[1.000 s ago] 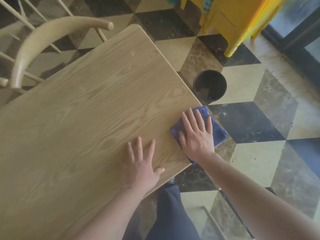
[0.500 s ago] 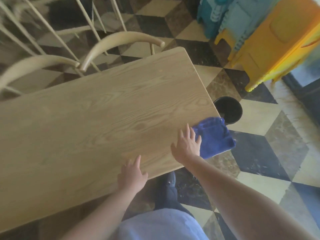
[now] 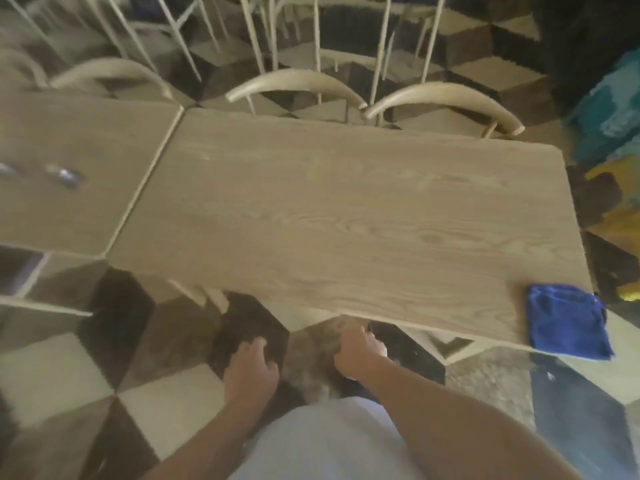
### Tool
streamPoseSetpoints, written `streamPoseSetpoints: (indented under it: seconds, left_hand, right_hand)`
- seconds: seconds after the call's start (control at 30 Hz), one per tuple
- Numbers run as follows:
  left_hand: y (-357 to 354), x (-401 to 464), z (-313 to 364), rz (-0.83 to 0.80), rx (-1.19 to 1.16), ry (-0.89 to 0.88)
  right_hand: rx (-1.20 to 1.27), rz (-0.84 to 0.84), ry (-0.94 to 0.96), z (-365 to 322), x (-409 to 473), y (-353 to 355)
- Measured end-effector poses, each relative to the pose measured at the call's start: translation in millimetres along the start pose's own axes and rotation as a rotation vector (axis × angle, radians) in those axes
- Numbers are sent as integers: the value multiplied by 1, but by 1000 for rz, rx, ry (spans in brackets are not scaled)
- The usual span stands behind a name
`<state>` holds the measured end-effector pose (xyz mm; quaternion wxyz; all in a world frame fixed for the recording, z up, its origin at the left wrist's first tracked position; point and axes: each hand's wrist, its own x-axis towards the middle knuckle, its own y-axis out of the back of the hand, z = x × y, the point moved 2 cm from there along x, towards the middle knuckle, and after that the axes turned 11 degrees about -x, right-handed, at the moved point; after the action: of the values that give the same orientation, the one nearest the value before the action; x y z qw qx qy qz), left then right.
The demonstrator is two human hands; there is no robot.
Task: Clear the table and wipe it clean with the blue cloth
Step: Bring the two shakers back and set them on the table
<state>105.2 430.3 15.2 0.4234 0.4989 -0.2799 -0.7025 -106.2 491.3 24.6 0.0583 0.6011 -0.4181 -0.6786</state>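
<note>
Wooden tables [image 3: 346, 209]: two; blue cloth [image 3: 568, 322]: one; chairs [image 3: 294, 84]: three.

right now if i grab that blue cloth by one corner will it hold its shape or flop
The blue cloth will probably flop: it lies flat and creased, like soft fabric. It looks light, so one hand should lift it easily. Its lower right corner overhangs the table edge, so a sideways nudge might slide it off onto the floor.

Single head view, high (steeply downward) over the table's [image 3: 346, 209] near edge.
</note>
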Motion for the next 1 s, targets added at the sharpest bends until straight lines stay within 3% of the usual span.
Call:
streamPoseSetpoints:
  seconds: [0.33,0.6,0.73,1.0]
  left_hand:
    - [41,-27,-145,101,-280,261]
    - [50,-40,-214,177,-516,468]
    - [66,-22,-231,216,-562,516]
    - [122,43,-289,118,-568,654]
  right_hand:
    - [-206,8,254,-166,-17,-8]
    - [-101,-41,316,-258,-4,-10]
    - [-159,33,388,-289,24,15]
    - [-180,-123,445,-360,124,54]
